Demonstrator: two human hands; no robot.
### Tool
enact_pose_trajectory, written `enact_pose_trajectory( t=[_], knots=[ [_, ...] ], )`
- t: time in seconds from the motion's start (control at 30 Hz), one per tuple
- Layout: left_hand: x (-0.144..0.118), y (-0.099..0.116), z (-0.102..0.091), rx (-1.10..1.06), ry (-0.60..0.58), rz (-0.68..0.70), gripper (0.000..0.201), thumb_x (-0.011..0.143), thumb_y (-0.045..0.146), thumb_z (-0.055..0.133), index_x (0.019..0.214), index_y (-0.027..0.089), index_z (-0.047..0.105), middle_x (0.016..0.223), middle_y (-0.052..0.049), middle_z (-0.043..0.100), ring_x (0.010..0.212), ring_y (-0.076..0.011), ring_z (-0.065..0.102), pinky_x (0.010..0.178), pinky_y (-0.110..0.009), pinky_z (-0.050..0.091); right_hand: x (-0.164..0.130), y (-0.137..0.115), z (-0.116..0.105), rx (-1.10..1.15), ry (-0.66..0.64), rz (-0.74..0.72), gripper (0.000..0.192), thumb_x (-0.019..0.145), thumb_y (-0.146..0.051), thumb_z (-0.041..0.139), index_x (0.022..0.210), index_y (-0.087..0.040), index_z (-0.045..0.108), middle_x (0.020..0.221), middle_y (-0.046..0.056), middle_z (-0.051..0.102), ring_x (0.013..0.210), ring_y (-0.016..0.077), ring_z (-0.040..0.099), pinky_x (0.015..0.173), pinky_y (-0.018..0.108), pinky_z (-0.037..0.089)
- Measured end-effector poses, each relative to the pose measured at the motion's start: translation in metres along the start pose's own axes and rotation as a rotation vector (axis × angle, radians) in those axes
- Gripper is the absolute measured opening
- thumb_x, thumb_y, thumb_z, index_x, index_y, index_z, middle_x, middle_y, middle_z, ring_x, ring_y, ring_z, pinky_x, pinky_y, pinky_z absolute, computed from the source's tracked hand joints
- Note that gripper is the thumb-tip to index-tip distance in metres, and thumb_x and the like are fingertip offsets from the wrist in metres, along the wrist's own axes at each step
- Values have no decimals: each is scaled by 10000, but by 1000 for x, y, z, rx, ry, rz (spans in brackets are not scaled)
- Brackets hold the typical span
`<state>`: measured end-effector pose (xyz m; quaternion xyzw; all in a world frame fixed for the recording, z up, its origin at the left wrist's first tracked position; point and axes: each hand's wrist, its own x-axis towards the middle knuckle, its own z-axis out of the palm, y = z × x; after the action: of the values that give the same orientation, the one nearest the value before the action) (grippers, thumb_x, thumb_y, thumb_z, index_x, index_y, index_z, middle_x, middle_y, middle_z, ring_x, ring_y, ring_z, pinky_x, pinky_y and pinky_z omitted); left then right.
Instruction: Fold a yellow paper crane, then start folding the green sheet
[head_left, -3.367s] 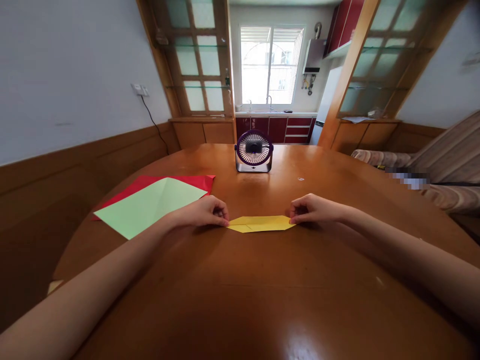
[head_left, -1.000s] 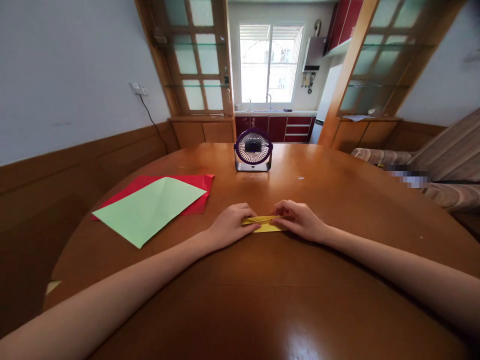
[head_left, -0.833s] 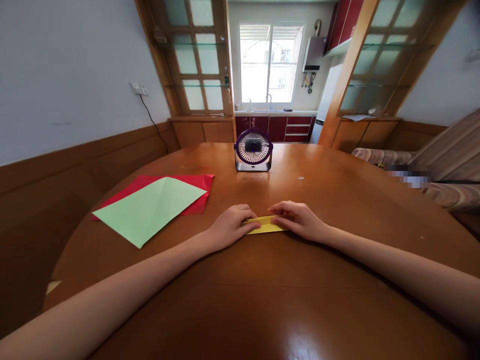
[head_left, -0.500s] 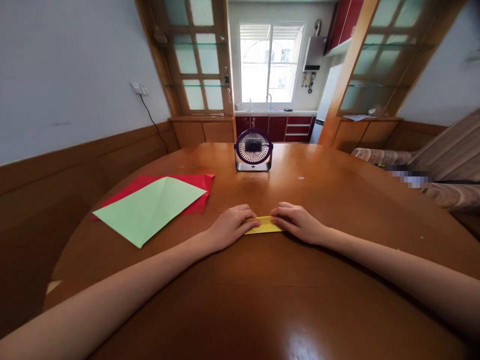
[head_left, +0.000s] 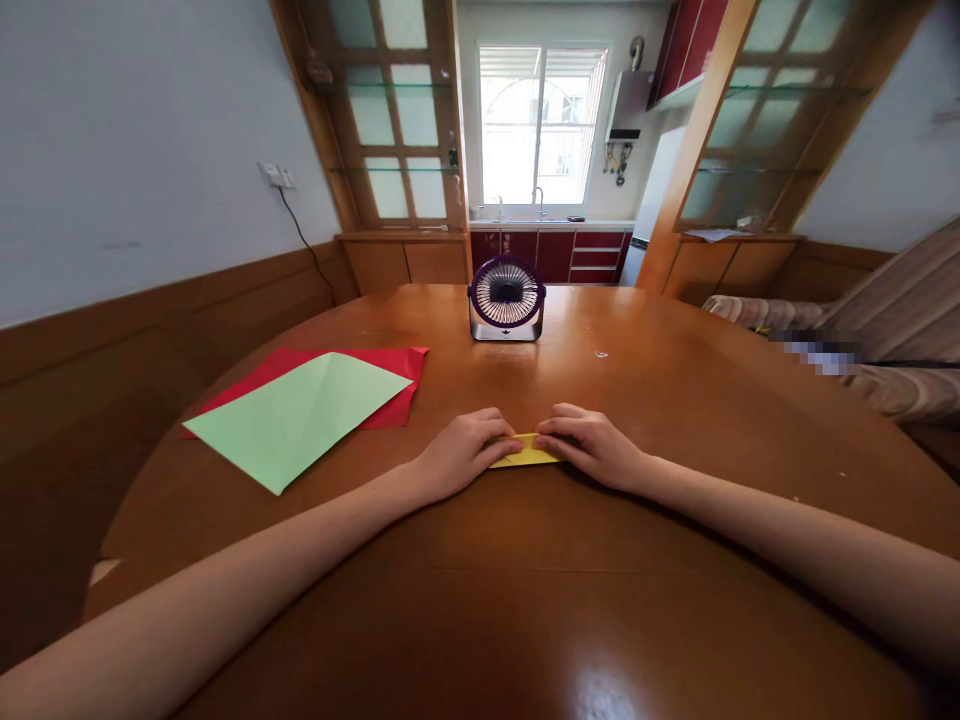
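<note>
A narrow strip of folded yellow paper [head_left: 527, 455] lies at the middle of the wooden table, between my two hands. My left hand [head_left: 466, 452] has its fingers closed on the strip's left end. At the other end, my right hand [head_left: 592, 442] grips the paper between thumb and fingers. Both ends of the strip are hidden under the fingers. To the left of my left hand, a light green paper sheet [head_left: 300, 415] with faint creases rests over a red paper sheet [head_left: 397, 408].
Beyond my hands, a small purple desk fan [head_left: 507, 300] stands near the far side of the round wooden table [head_left: 465, 620]. A tiny white scrap [head_left: 601, 354] lies right of the fan. A striped cushioned seat [head_left: 892, 310] is at the right.
My right hand has shifted slightly left along the yellow paper, so less of the strip shows between the hands. The left hand keeps its place.
</note>
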<state>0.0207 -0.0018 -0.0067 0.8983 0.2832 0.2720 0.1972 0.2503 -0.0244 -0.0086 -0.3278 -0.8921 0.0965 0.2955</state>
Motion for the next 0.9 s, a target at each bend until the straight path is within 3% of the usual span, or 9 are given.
enact_pose_trajectory(
  t=[0.27,0.53,0.9],
  knots=[
    [-5,1,-13,-147,74,-209,246,795,416,689,755,174,691,795,-7,638,740,-147,581,670,-246,413,-4,2,-1,92,89,24,312,976,-378,454,937,-171,684,808,53,589,750,151,559,674,267,456],
    [-8,3,-17,-327,135,-266,224,768,401,713,773,180,742,799,-10,599,726,-136,550,642,-241,402,-4,-2,-5,177,169,69,262,955,-344,503,921,-168,694,807,44,612,719,133,564,658,253,455],
    [-8,6,-12,-530,208,-387,305,704,433,749,670,134,700,725,-14,579,669,-130,523,574,-227,369,-3,-2,-6,203,154,73,283,953,-364,495,919,-170,699,797,48,612,716,138,569,658,261,462]
  ],
)
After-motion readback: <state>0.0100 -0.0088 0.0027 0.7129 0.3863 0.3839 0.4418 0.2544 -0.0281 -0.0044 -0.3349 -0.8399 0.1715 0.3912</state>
